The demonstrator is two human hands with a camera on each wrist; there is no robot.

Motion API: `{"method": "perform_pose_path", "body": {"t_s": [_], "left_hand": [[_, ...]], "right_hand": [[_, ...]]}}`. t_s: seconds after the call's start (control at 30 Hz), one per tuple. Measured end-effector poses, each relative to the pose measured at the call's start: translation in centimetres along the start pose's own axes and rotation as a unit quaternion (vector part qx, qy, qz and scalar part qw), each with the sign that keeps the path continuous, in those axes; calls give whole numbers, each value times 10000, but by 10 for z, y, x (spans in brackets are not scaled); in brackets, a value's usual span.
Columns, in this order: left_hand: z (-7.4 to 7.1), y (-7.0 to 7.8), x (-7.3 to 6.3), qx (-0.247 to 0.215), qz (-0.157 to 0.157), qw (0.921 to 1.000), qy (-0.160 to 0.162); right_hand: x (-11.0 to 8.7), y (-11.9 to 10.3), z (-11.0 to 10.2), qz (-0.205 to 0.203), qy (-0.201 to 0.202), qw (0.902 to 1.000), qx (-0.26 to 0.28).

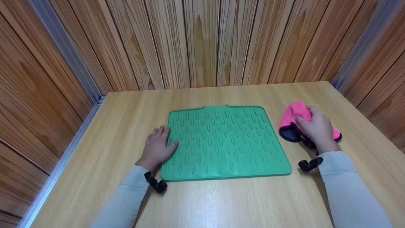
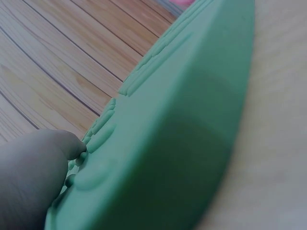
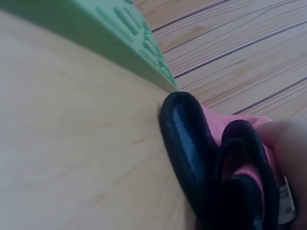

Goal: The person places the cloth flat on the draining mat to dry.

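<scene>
A green mat point(image 1: 218, 142) covered in raised elongated ridges lies flat on the table, a raised tab along its far edge. My left hand point(image 1: 158, 147) rests at the mat's left side, fingers extended and thumb on the ridged surface; in the left wrist view, the thumb point(image 2: 43, 167) touches the mat point(image 2: 144, 134). To the right of the mat, my right hand point(image 1: 316, 126) grips a crumpled pink fabric item point(image 1: 295, 112) with thick black trim. Close up, the right wrist view shows its black edging point(image 3: 184, 139) and a small white label point(image 3: 286, 203). Its exact kind is unclear.
The light wooden table point(image 1: 221, 202) meets a wood-plank wall point(image 1: 202, 44) at the back. More plank panels with metal posts point(image 1: 69, 50) stand at both sides. Dark wrist mounts point(image 1: 156, 184) jut inward from both sleeves.
</scene>
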State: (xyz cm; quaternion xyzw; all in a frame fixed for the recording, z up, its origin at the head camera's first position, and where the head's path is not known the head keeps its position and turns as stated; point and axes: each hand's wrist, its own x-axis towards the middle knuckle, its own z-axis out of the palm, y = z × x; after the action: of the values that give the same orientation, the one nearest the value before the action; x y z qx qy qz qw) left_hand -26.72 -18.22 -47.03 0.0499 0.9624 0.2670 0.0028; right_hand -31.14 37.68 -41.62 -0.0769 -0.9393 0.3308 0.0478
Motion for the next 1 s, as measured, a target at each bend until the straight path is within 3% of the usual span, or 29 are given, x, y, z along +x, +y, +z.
{"method": "perform_pose_path", "body": {"t_s": [0.5,0.8,1.0], "left_hand": [[0,0,0,34,25,10000,-15],[0,1,2,55,62,10000,10],[-1,0,1,104,11,9999,-34]], "right_hand": [[-6,-16,-4,-31,97,9997,213],[-9,-24,-3,-406,531,9977,113],[-9,-33,-6,-326,455,9981,260]]}}
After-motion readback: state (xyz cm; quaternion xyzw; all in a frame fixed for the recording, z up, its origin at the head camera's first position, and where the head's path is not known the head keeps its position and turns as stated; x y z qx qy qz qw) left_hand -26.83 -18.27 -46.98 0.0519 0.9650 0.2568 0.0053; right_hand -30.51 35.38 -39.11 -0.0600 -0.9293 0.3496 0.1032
